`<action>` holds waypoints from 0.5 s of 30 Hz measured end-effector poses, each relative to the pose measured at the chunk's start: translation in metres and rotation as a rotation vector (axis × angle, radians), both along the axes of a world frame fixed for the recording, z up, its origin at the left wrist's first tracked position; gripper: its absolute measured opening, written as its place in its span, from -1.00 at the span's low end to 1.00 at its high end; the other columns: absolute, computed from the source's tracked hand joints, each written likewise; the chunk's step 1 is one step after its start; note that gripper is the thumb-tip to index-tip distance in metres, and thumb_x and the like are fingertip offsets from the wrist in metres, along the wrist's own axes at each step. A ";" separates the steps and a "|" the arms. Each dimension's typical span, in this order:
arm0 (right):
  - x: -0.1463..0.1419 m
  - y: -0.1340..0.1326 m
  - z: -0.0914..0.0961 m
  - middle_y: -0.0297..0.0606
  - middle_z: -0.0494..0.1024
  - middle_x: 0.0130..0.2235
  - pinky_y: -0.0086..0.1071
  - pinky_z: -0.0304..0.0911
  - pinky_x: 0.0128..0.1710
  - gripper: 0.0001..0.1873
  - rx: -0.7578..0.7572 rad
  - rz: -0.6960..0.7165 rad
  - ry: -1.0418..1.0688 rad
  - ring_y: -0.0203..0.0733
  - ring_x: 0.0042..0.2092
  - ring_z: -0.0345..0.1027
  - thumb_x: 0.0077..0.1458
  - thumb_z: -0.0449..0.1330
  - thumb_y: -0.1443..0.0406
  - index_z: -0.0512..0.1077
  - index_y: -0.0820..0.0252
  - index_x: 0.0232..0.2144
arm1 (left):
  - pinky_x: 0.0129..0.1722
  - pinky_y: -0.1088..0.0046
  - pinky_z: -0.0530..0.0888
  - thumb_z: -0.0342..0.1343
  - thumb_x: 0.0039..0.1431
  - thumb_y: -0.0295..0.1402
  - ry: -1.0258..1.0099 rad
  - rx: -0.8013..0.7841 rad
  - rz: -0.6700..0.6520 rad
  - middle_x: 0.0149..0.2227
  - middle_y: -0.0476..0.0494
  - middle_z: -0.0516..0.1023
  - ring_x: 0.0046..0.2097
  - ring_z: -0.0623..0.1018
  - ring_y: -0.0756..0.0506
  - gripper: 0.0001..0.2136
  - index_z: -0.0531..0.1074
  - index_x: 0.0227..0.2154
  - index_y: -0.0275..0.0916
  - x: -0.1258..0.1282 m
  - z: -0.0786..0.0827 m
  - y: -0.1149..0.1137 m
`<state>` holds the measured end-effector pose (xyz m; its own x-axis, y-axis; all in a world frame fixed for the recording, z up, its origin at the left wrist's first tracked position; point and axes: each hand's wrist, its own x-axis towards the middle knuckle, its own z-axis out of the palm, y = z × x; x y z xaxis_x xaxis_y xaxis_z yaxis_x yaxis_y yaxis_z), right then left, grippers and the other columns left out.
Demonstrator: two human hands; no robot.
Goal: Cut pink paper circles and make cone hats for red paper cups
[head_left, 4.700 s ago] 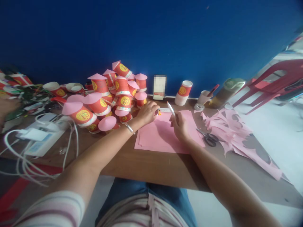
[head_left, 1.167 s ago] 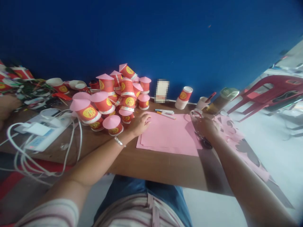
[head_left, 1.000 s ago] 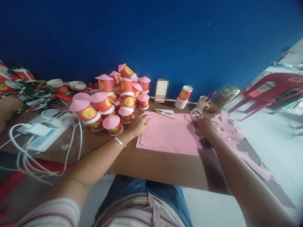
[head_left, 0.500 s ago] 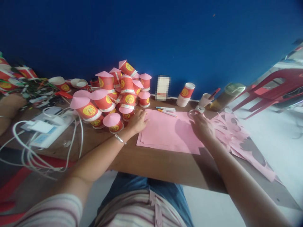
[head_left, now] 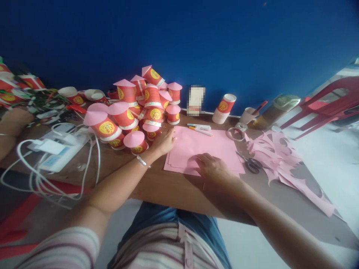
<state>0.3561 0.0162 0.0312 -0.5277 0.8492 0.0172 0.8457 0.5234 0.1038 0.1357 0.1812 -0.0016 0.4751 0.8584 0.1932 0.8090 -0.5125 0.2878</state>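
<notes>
Pink paper sheets [head_left: 221, 142] lie stacked on the wooden table in front of me, their edges slightly out of line. At the left edge of the stack, my left hand [head_left: 165, 142] has its fingers curled together on the paper's margin; the fingertips are partly hidden. My right hand [head_left: 211, 166] rests over the lower middle of the top sheet, fingers stretched forward and touching it. Dark-handled scissors [head_left: 252, 164] lie just right of the stack. A tape roll [head_left: 235, 134] sits at its upper right corner. Two pens [head_left: 200, 131] lie along the far edge.
Red paper cups with pink cone tops [head_left: 134, 140] are piled at left. A power strip [head_left: 60, 153] with white cables lies nearer. Pink paper scraps [head_left: 277, 153], a bottle [head_left: 276, 110] and a red chair [head_left: 325, 101] are at right. Another person's arm [head_left: 14, 123] shows far left.
My right hand has moved left and nearer, from the tape roll onto the pink paper, uncovering the scissors. The left hand's fingers have drawn in at the paper's left edge.
</notes>
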 end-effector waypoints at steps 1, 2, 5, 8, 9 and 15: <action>-0.002 -0.001 0.001 0.00 0.55 -0.03 -0.24 0.34 -0.26 -0.69 -0.009 0.002 -0.018 0.07 -0.03 0.41 0.10 0.30 0.33 0.51 0.21 -0.06 | -0.09 0.19 0.53 0.02 0.35 -0.39 -0.001 -0.005 0.002 -0.06 -0.34 0.62 -0.07 0.62 -0.27 -0.70 0.36 0.10 -0.33 0.000 0.000 0.000; -0.003 -0.001 0.002 0.01 0.54 -0.03 -0.24 0.32 -0.28 -0.66 -0.012 0.002 -0.030 0.08 -0.03 0.40 0.07 0.31 0.34 0.51 0.21 -0.06 | -0.09 0.19 0.53 0.02 0.35 -0.39 -0.008 -0.007 0.002 -0.06 -0.34 0.62 -0.07 0.62 -0.27 -0.70 0.36 0.10 -0.33 -0.001 -0.001 0.001; 0.000 0.000 0.001 -0.01 0.53 -0.03 -0.26 0.30 -0.29 -0.63 -0.015 0.001 -0.040 0.08 -0.03 0.39 0.02 0.31 0.36 0.51 0.20 -0.07 | -0.08 0.21 0.53 0.05 0.33 -0.41 -0.064 -0.011 -0.005 -0.09 -0.27 0.62 -0.07 0.60 -0.24 -0.72 0.36 0.07 -0.29 -0.002 -0.003 0.003; 0.003 0.003 -0.002 -0.01 0.54 -0.07 -0.30 0.27 -0.33 -0.63 -0.016 -0.008 -0.054 0.03 -0.07 0.39 0.00 0.29 0.41 0.50 0.22 -0.08 | -0.08 0.24 0.53 0.08 0.30 -0.43 -0.137 -0.019 -0.011 -0.04 -0.27 0.58 -0.14 0.59 -0.18 -0.72 0.35 0.06 -0.27 -0.003 -0.004 0.005; 0.003 0.003 -0.002 -0.01 0.54 -0.09 -0.30 0.26 -0.35 -0.61 -0.014 -0.022 -0.059 0.02 -0.09 0.40 0.00 0.28 0.43 0.49 0.24 -0.06 | -0.08 0.24 0.53 0.09 0.29 -0.43 -0.154 -0.021 -0.011 -0.01 -0.29 0.56 -0.16 0.58 -0.16 -0.71 0.34 0.06 -0.28 -0.003 -0.004 0.006; -0.004 -0.006 0.004 0.00 0.52 -0.07 -0.27 0.24 -0.35 -0.61 0.014 -0.046 -0.063 0.05 -0.08 0.38 -0.03 0.35 0.35 0.49 0.19 -0.09 | -0.06 0.22 0.54 0.14 0.24 -0.45 -0.211 -0.058 0.014 0.01 -0.32 0.54 -0.20 0.56 -0.14 -0.69 0.34 0.03 -0.29 -0.002 -0.007 0.009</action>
<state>0.3518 0.0102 0.0348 -0.4887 0.8725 -0.0030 0.8603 0.4824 0.1648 0.1337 0.1905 -0.0086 0.4177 0.8771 0.2371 0.7345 -0.4796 0.4800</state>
